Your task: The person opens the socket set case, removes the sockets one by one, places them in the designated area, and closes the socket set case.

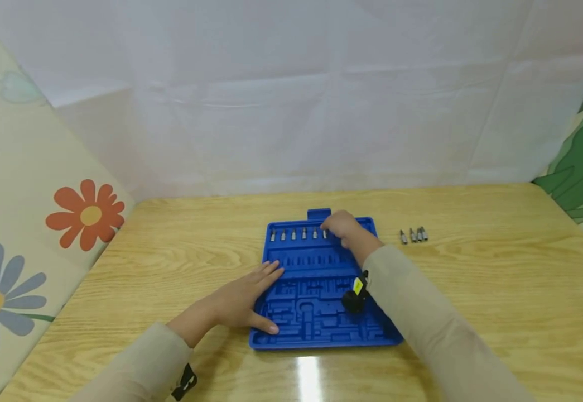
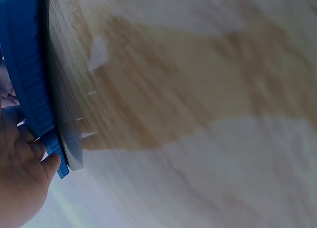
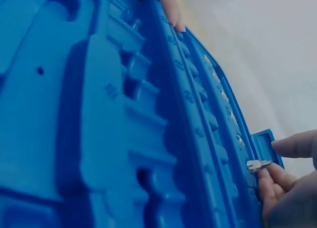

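Observation:
A blue molded tool case (image 1: 316,272) lies unfolded on the table. Along its far row stand several small metal screwdriver bits (image 1: 293,234). My right hand (image 1: 343,226) is at that row, its fingers curled down at a screwdriver bit (image 3: 259,165) in line with the others. In the right wrist view that bit sits against the fingertips, while one finger (image 3: 297,143) stands apart from it. My left hand (image 1: 243,293) rests on the case's left edge, fingers spread and fairly straight. The left wrist view shows the left hand (image 2: 22,173) touching the blue side.
Several loose screwdriver bits (image 1: 414,235) lie on the wooden table (image 1: 497,279) to the right of the case. A white cloth (image 1: 291,134) hangs behind the table. The case's nearer half holds molded recesses, and a latch tab (image 1: 318,214) sticks out at its far edge.

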{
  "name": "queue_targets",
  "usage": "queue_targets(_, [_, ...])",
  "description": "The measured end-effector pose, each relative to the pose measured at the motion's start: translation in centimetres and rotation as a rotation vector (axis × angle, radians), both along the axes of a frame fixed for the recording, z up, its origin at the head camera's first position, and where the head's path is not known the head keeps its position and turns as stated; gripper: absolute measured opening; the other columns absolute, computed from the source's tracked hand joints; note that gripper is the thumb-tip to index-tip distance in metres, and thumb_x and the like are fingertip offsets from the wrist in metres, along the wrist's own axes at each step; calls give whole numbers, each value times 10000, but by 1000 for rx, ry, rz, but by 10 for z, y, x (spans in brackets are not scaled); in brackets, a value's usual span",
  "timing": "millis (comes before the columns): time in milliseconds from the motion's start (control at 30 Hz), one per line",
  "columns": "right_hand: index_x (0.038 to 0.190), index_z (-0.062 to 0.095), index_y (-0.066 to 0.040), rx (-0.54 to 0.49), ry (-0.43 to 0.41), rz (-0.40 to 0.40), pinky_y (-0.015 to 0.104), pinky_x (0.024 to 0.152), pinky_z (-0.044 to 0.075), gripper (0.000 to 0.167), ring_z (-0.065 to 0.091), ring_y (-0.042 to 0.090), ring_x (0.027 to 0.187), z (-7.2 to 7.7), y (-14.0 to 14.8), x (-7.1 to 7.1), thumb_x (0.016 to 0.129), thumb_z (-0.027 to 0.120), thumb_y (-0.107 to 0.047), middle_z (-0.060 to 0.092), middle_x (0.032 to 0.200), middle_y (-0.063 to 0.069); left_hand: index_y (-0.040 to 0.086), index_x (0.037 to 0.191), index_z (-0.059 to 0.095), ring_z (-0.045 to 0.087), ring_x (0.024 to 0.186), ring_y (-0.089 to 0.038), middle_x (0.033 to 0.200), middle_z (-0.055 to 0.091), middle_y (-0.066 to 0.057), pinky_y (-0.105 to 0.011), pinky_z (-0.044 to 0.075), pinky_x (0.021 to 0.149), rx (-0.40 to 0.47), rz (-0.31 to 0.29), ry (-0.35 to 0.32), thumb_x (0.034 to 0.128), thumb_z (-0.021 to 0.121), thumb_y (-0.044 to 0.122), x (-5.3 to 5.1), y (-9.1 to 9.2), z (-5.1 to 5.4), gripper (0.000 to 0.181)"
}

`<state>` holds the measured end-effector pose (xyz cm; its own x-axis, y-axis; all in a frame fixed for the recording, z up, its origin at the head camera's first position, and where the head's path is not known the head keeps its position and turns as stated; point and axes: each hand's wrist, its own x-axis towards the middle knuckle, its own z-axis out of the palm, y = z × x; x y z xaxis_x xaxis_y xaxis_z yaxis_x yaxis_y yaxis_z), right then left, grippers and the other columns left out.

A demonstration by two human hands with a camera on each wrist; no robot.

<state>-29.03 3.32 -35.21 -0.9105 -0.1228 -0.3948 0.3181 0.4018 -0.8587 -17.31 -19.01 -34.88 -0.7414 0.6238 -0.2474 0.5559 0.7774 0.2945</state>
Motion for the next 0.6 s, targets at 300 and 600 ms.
queue_targets(300, [1110, 504, -6, 11, 53, 47, 421, 880, 362, 281, 412, 275, 1091, -4, 3, 0, 857, 521, -129, 466, 1163, 140, 47, 1383, 150, 42, 1285, -297, 1427, 75, -129, -458, 178, 993, 4, -5, 10, 635, 535, 676, 1, -1, -3, 1051])
queue_targets(600, [1097, 511, -33, 51, 74, 131, 408, 869, 367, 243, 410, 241, 1083, -5, 9, -2, 883, 492, -146, 465, 1166, 108, 48, 1382, 156, 47, 1286, -290, 1428, 80, -123, -456, 173, 995, -6, 1, 17, 625, 533, 684, -2, 1, -5, 1059])
